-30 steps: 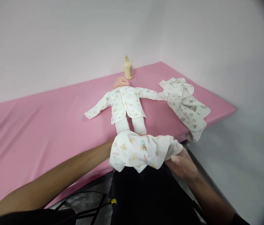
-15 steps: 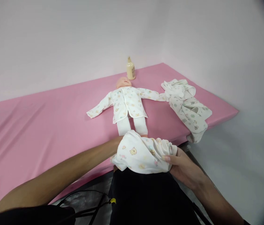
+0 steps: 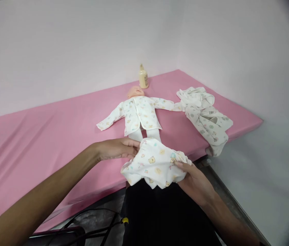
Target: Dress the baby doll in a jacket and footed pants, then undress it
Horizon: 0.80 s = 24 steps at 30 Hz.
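We saw a soft white cloth garment printed with small pastel bears [image 3: 157, 165], gathered and creased, held up over the near edge of the pink-covered worktop [image 3: 62, 126], in front of the white-clad legs [image 3: 135, 135] of a pale pink baby doll [image 3: 135, 91] in a matching white jacket [image 3: 143, 114]. Beyond the doll's head stood a cream pump bottle [image 3: 143, 79]; a crumpled white patterned cloth [image 3: 208, 123] lay to the right, and plain pale walls [image 3: 83, 44] rose behind. Our right hand [image 3: 195, 181] was closed on the garment's bunched end, thumb on top; our left hand [image 3: 119, 148] was half open, fingers slightly curled at the opposite edge, and we could not tell whether it gripped
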Available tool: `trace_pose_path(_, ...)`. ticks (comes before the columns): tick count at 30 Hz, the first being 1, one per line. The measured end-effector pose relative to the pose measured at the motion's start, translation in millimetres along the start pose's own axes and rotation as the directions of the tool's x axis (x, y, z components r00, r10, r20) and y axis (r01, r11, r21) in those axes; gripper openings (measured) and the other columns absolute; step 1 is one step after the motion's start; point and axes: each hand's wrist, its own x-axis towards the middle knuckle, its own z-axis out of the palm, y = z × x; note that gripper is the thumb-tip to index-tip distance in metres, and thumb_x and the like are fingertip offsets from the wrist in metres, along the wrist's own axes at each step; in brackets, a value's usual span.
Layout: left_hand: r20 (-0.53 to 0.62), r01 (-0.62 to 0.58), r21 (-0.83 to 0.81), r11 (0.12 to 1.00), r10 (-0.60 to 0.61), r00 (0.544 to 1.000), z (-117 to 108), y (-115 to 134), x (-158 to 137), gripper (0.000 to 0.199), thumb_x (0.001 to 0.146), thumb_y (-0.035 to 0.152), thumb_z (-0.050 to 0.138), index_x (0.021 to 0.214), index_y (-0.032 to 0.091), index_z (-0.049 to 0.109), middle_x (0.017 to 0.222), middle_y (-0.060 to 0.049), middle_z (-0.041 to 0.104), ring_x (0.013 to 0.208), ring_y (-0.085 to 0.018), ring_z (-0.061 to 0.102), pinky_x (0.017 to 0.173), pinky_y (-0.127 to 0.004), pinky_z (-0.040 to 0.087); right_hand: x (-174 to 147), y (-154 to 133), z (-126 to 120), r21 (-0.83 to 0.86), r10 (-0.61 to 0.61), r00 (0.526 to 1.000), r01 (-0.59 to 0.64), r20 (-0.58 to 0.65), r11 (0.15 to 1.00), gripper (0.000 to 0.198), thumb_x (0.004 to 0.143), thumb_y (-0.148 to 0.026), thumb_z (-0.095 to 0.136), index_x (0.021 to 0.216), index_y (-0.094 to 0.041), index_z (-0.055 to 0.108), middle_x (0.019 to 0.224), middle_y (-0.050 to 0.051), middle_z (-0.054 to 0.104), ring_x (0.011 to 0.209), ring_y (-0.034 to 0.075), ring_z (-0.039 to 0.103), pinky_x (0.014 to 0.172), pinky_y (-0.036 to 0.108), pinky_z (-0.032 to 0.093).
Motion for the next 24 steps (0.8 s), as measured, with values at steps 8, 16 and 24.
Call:
trace_pose_path(8, -0.012, -0.011, -0.27, 0.963, 0.009, 1.0, 19.0, -3.5, -21.0, 0.032, 0.086, 0.047, 0.068, 0.103, 0.02, 0.069, 0.108, -0.008, 0.07, 0.1, -0.019, 0.067, 0.087, -0.033, 0.053, -0.1, 5.0, 10.2, 0.039, 0.015, 0.996, -0.018, 0.085, 0.999, 0.044, 0.092, -0.03, 0.06, 0.135, -0.023, 0.063, 0.135, 0.006, 0.066, 0.133, 0.027, 0.055, 0.112, 0.044, 0.044)
trace_pose_path(16, -0.217, -0.073, 0.001, 0.997, 0.071, 0.974, 42.0, 8.6, -18.2, 0.04, 0.087, 0.053, 0.064, 0.077, 0.017, 0.049, 0.073, 0.002, 0.045, 0.063, -0.008, 0.042, 0.054, -0.021, 0.032, 3.4, 16.3, 30.1, -0.038, 0.078, 0.994, -0.075, 0.072, 0.996, 0.057, 0.085, -0.027, 0.076, 0.138, -0.022, 0.058, 0.124, 0.008, 0.071, 0.118, 0.027, 0.065, 0.104, 0.043, 0.051)
trace_pose_path(24, -0.309, -0.102, 0.208, 0.973, 0.164, 0.937, 51.9, 14.9, -32.3, 0.039, 0.099, 0.048, 0.045, 0.078, 0.018, 0.057, 0.081, -0.001, 0.058, 0.073, -0.012, 0.052, 0.065, -0.025, 0.042, 6.7, 29.4, 41.7, 0.065, 0.034, 0.999, -0.033, -0.014, 0.997, 0.052, 0.089, -0.029, 0.07, 0.139, -0.021, 0.057, 0.121, 0.008, 0.071, 0.121, 0.027, 0.063, 0.103, 0.043, 0.053)
